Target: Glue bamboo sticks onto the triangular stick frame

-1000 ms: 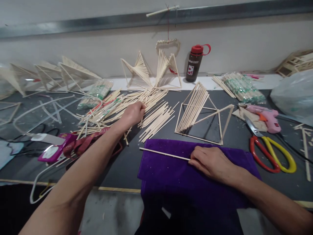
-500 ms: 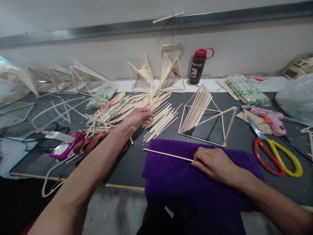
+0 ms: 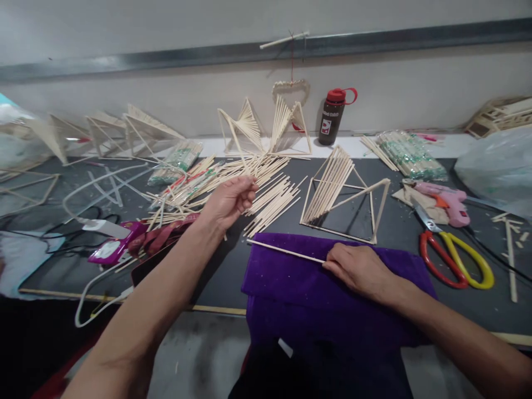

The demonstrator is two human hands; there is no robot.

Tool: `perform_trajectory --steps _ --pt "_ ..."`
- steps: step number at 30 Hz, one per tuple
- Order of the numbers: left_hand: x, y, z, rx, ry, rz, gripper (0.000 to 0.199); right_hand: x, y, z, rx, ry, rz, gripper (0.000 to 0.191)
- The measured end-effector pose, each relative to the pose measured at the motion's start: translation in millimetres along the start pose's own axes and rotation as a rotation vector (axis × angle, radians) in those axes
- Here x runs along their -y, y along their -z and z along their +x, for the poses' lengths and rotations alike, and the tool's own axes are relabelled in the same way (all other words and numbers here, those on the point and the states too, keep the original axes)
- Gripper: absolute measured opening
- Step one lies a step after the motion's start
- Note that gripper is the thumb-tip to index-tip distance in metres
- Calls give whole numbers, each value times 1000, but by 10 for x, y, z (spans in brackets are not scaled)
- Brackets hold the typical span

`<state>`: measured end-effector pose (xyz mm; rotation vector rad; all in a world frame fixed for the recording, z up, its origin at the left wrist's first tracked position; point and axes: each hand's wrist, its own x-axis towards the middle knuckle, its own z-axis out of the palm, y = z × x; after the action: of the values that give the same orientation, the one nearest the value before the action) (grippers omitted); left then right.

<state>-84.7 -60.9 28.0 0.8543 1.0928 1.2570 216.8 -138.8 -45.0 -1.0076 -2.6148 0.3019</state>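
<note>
My left hand is closed in a pinch on a thin wooden stick, which tilts up and to the left above the loose stick pile. My right hand rests on a purple cloth, its fingers closed on the right end of another wooden stick that lies across the cloth. Behind the cloth stands a stick frame with a slanted row of sticks on its left side.
Red and yellow scissors and a pink glue gun lie at the right. A dark bottle stands at the wall beside twisted stick models. Cables and a purple device are at the left.
The stick in my left hand has gone from upright to leaning left, and that hand has turned. The view has shifted slightly. My right hand keeps its stick.
</note>
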Motion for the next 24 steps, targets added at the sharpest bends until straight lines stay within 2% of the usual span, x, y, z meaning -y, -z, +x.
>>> perform_trajectory --steps 3,6,9,12,15,17,20,24 --pt "-107 31 -132 -15 -63 -23 15 6 -11 -2 11 -19 -22 27" --pt "-6 -91 -413 14 -4 -2 18 69 46 -14 -26 -39 24 26" --pt "271 -380 -746 133 105 29 20 212 170 -16 -100 -95 295 26" --pt "534 -696 -946 309 100 24 19 368 273 12 -72 -248 734 22" --pt "687 -903 -956 333 35 17 18 423 273 49 -85 -399 1094 23" --pt "755 -979 -902 292 -5 43 19 384 229 57 -164 -449 1198 25" --pt "854 -1047 -829 259 -22 87 22 269 156 33 -248 -459 1190 26" --pt "910 -1025 -841 292 -32 201 24 148 107 -16 -231 -435 1127 24"
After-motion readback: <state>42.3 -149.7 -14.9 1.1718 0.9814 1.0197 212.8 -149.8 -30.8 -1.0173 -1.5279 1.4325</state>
